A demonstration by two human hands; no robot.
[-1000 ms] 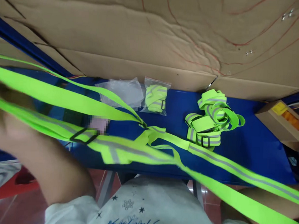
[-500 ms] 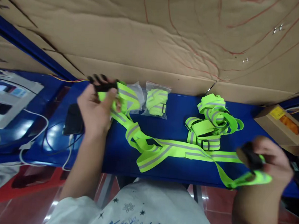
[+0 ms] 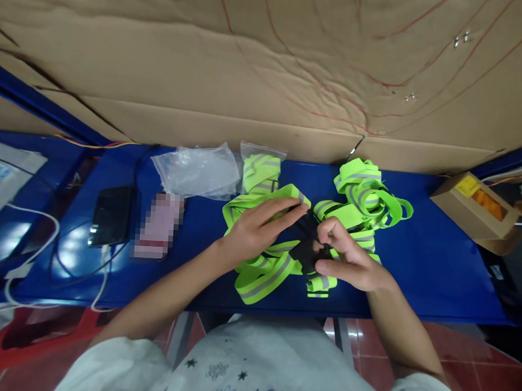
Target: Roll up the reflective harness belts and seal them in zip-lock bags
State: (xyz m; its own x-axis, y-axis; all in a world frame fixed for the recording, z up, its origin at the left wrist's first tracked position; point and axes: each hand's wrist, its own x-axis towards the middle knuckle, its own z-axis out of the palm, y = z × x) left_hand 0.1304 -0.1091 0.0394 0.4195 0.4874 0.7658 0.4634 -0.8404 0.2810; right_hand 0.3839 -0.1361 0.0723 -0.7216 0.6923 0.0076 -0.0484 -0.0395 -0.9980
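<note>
Left hand (image 3: 254, 230) fingers extended, right hand (image 3: 345, 259) curled, close together

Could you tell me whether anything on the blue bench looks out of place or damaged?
Nothing stands out. Both hands, left hand and right hand, gather the reflective strap; a loose strap pile lies behind on the bench.
</note>
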